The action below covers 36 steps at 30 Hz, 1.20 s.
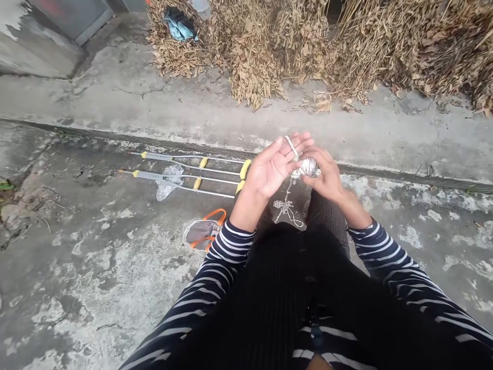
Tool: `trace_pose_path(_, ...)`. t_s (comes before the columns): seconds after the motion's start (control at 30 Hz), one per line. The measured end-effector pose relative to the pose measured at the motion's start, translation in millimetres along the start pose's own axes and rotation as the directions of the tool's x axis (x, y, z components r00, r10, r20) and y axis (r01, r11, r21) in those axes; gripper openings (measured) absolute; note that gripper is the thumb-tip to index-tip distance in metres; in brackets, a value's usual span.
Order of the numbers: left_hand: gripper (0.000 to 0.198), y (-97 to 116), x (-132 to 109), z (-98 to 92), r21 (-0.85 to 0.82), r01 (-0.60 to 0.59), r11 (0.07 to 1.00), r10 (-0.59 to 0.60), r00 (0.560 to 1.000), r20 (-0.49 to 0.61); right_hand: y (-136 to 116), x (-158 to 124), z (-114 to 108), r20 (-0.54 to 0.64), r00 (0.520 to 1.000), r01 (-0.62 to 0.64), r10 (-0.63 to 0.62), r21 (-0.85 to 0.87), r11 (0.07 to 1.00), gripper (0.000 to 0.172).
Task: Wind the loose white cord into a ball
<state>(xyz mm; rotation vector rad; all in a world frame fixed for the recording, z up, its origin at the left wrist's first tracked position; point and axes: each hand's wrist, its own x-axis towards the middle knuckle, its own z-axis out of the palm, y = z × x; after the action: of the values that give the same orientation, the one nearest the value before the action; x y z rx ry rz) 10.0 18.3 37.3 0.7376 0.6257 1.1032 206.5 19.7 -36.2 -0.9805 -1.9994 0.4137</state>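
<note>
My right hand [325,172] curls its fingers and thumb around a ball of white cord [308,168]. Beside it, my left hand [269,167] is open, palm up with the fingers stretched out. A strand of cord [291,146] from the ball lies across those fingers. Below the ball, a thin line of cord hangs down to a loose, looped tangle of cord [284,206] between my legs. The far side of the ball is hidden.
Two metal crutches with yellow pads [192,177] lie to the left, near a crumpled clear plastic bag [169,182]. Closer in is a grey bag with orange handles [202,234]. A concrete ledge [173,113] runs ahead, with dried plants [254,56] piled on it.
</note>
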Motion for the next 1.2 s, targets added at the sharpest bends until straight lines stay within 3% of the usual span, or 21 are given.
trace_pose_path(0.2,0.036,-0.1,9.1,-6.8,0.034,0.008,0.999,-0.006,0.999,-0.042,-3.3,13.4,-17.0,0.200,0.980,0.006,-0.018,0.064,0.998,0.036)
trace_pose_path(0.37,0.030,2.8,17.6,-48.8,0.239,0.147,0.960,-0.133,0.988,-0.072,-12.5,19.0,-32.3,0.461,0.885,-0.049,-0.065,0.232,0.972,0.036)
trace_pose_path(0.5,0.036,5.9,23.8,-77.8,0.404,0.236,0.884,-0.250,0.968,-0.018,-13.0,16.7,-35.9,0.560,0.823,-0.119,-0.095,0.335,0.935,0.038)
trace_pose_path(0.77,0.036,18.7,21.2,-103.0,0.639,0.343,0.689,-0.397,0.916,-0.063,-5.2,18.4,-29.7,0.584,0.804,-0.234,-0.115,0.488,0.841,0.033)
trace_pose_path(0.93,0.036,3.8,24.2,-115.6,0.704,0.365,0.609,-0.401,0.908,-0.124,1.7,13.2,-18.9,0.557,0.829,-0.421,0.052,0.560,0.713,0.037)
trace_pose_path(1.03,0.028,-15.7,24.7,-118.2,0.662,0.335,0.670,-0.355,0.928,-0.110,-0.4,8.6,-12.5,0.502,0.854,-0.484,0.141,0.663,0.572,0.042)
trace_pose_path(1.1,0.023,-26.5,22.1,-115.4,0.600,0.234,0.765,-0.252,0.966,-0.055,-4.0,6.6,-9.6,0.463,0.863,-0.497,0.200,0.711,0.497,0.043)
trace_pose_path(1.2,0.030,-35.7,16.5,-104.9,0.467,0.081,0.881,-0.110,0.993,0.034,-9.6,6.3,-7.2,0.437,0.846,-0.532,0.307,0.734,0.421,0.045)
